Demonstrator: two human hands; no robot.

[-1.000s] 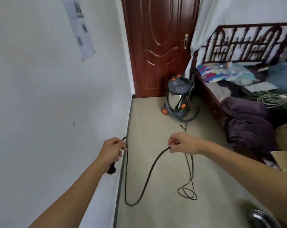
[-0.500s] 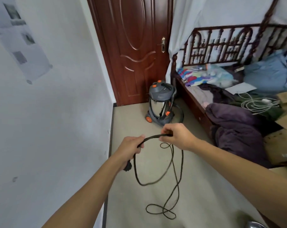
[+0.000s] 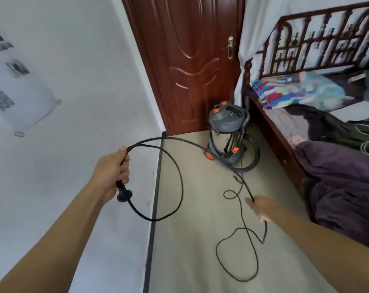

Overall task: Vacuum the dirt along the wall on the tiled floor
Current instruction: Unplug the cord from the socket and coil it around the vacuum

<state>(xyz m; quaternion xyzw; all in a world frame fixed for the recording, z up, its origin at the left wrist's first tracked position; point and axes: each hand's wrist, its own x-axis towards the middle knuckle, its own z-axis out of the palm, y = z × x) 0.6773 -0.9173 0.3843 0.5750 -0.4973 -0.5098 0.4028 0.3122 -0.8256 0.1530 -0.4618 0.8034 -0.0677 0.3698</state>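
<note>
Left hand gripping cord above plug, right hand holding cord

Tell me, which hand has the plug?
The left hand, near the wall, grips the cord above the plug; the right hand holds cord farther along.

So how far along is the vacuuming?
Barely begun: the vacuum cleaner stands by the door, unplugged. The left hand grips the cord near its plug; the right hand holds it further along. Plugging in and vacuuming along the wall remain.
</note>
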